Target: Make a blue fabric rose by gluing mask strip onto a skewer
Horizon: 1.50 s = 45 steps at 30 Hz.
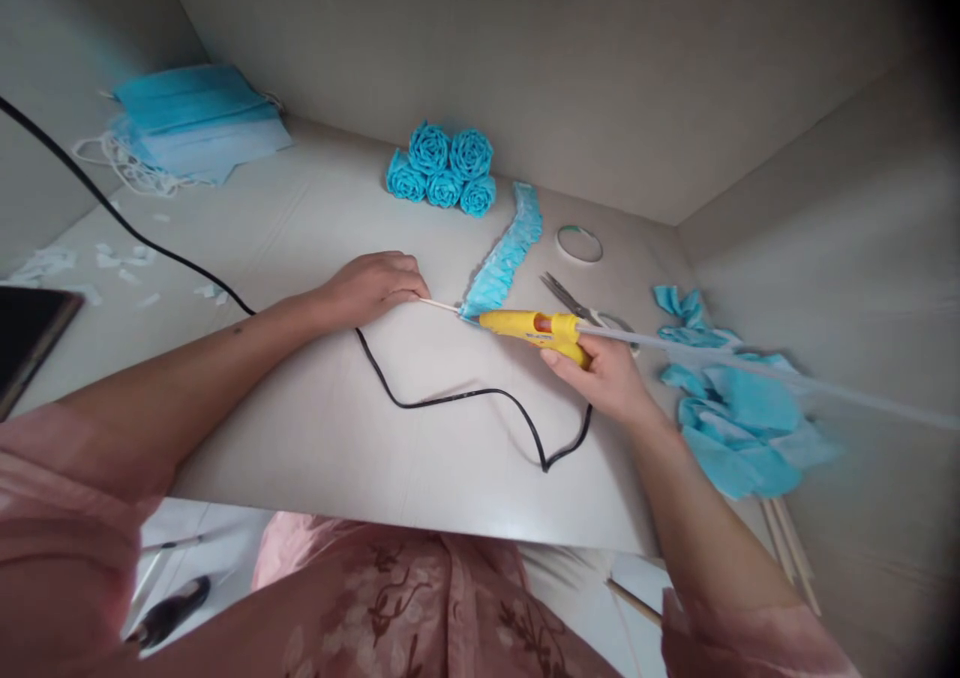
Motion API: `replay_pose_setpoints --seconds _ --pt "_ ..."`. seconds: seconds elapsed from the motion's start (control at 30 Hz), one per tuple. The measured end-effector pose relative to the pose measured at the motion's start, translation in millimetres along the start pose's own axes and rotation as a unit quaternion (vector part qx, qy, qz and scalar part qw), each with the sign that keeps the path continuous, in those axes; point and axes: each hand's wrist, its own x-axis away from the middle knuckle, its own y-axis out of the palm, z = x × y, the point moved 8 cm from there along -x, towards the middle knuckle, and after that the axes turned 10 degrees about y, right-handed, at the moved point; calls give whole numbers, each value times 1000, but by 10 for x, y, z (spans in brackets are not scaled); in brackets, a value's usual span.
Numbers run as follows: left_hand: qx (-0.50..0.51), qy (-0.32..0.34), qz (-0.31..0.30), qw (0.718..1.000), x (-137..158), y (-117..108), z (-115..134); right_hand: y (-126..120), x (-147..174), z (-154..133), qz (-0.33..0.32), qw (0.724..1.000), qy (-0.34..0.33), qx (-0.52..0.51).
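Observation:
My left hand (375, 291) pinches a thin wooden stick (439, 305), whose far end meets the near end of a gathered blue strip (504, 258) lying on the table. Wrapped round the handle of a yellow hot glue gun (525, 326) is my right hand (604, 373). The gun's nozzle points left, at the spot where stick and strip meet; whether it touches them I cannot tell. A long, clear glue stick (697, 346) juts out from the back of the gun. Behind the gun lie scissors (574, 300), partly hidden by it.
Several rolled blue rosettes (442, 173) are stacked at the back. Blue face masks (199, 123) lie back left, white scraps (120, 258) nearer. A tape ring (579, 244) and crumpled blue pieces (739, 408) are at right. The gun's black cord (450, 398) snakes across the table.

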Motion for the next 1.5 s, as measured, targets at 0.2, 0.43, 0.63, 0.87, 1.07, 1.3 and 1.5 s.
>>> replay_pose_setpoints --seconds 0.2,0.43,0.63,0.87,1.07,1.3,1.5 --pt "-6 7 5 1000 2 8 -14 -74 -23 37 -3 1000 0 10" --pt "-10 23 13 1000 1 2 1 -203 -26 207 -25 991 16 -127" --pt "-5 26 23 999 0 -29 48 -165 -37 253 -16 982 15 -185" --pt "-20 25 46 998 -13 -67 71 -176 -29 172 -3 983 15 -185" --pt "-34 28 42 998 -4 -52 82 -189 -33 189 14 975 16 -221" --pt "-99 24 46 994 -72 -174 297 -138 -83 206 10 968 29 -250" --pt "-129 89 3 988 -244 -90 711 -110 -86 171 14 952 24 -305"
